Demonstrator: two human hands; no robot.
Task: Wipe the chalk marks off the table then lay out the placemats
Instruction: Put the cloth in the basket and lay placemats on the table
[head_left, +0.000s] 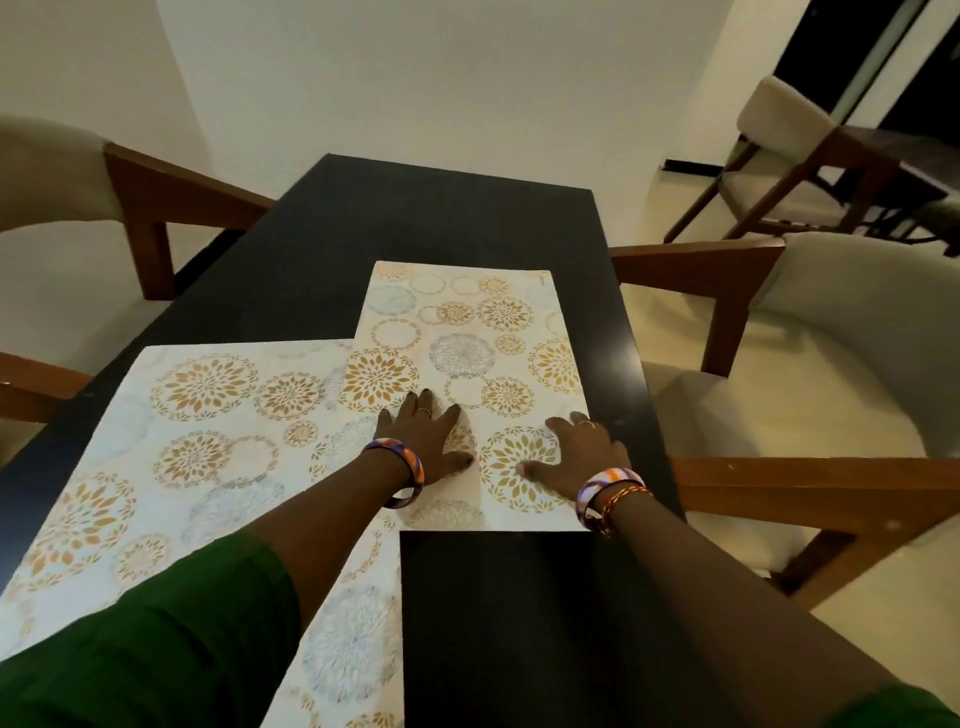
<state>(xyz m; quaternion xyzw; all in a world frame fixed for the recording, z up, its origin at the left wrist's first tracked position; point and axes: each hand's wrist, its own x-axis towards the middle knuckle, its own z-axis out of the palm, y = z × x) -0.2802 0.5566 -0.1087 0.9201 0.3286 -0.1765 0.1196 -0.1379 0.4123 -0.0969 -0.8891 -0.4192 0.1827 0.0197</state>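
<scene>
Black tabletop, long and narrow, w/ two placemats on it. Both are cream w/ gold and grey flower rings.

Far placemat lies toward the right side of the table, near edge at abt the middle of the table's length. Its left edge overlaps the near placemat, which lies angled over the left side and runs down under the left arm toward the viewer.

Left hand rests flat on the far placemat's near-left part, fingers straight and spread apart, palm down, gripping nothing. Right hand is flat on the same mat near its right edge, fingers spread too, thumb pointing in toward the left hand. The 2 hands are near each other but not touching.

Left wrist has a purple/orange bangle; right wrist has a similar bangle plus red-yellow thread bands. Green sleeve on left arm.

No chalk marks visible on the bare dark surface. No containers on the table.

Wooden chairs w/ pale cushions: one at left, one at right, another further back right. Pale wall behind.
</scene>
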